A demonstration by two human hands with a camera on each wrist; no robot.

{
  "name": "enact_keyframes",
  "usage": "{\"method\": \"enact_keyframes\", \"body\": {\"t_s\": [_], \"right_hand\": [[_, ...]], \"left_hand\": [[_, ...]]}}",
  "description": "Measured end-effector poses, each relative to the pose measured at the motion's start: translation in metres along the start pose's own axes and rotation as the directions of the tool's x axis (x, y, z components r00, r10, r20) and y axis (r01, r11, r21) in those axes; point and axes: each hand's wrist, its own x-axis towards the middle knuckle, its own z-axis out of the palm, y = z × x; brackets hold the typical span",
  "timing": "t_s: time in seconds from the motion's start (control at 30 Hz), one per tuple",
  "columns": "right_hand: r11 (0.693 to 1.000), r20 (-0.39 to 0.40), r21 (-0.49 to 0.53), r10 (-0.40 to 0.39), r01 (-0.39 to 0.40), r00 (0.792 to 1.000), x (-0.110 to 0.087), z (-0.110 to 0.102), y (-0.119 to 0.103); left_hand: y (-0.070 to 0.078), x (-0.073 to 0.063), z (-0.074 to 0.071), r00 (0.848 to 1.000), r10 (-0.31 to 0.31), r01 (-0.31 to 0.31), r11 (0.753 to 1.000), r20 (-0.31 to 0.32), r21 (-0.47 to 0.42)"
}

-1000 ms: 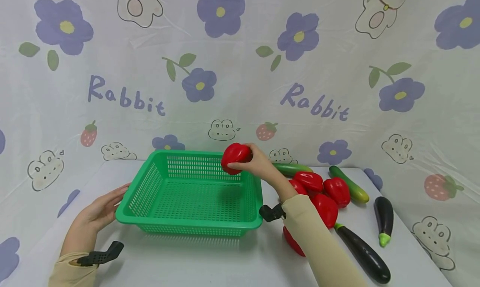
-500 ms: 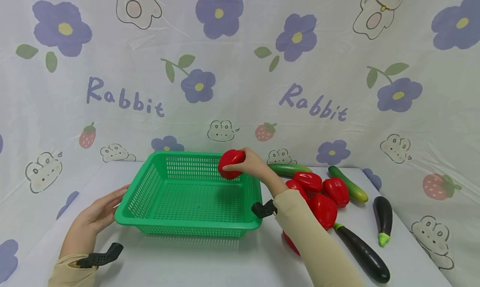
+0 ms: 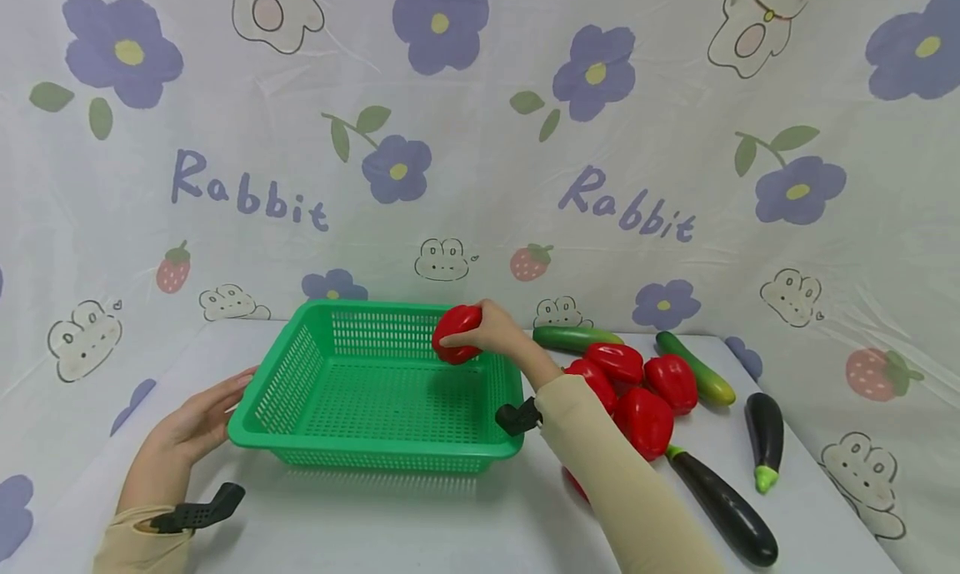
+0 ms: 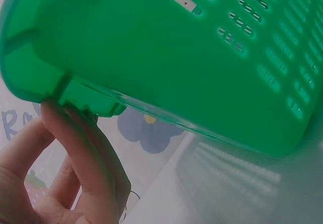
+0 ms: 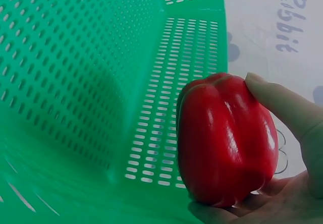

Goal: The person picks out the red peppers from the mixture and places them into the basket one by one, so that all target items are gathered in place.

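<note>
A red bell pepper (image 3: 457,335) is in my right hand (image 3: 495,328); it hangs over the right end of a green plastic basket (image 3: 360,449). In the right wrist view, the thumb lies against one end of the pepper (image 5: 227,143) and fingers curl under the other. Basket mesh (image 5: 166,108) shows behind it. My left hand (image 3: 198,420) is at the basket's left rim. From the left wrist, bent fingers (image 4: 86,153) meet the rim's lip (image 4: 60,85). Inside the basket, only the bare mesh floor shows.
Right of the basket lies a pile of red bell peppers (image 3: 643,424), one partly hidden by the right sleeve (image 3: 615,466). Two cucumbers (image 3: 577,338) lie toward the back. Two eggplants (image 3: 723,507) lie along the right side of the white table (image 3: 360,528). A printed cloth (image 3: 480,182) hangs behind.
My right hand has moved left and slightly down with the red bell pepper, further over the basket. My left hand has stayed at the left rim.
</note>
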Motion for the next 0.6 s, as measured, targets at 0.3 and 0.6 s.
{"method": "enact_keyframes", "body": {"t_s": [0.3, 0.6], "right_hand": [[0.998, 0.014, -0.045, 0.037, -0.037, 0.999, 0.006, 0.006, 0.003], [0.997, 0.037, -0.064, 0.035, -0.032, 0.999, 0.007, 0.012, 0.003]], "left_hand": [[0.000, 0.001, 0.002, 1.000, 0.001, -0.001, 1.000, -0.006, 0.016], [-0.001, -0.001, -0.003, 1.000, -0.013, 0.013, 0.997, 0.000, 0.080]]}}
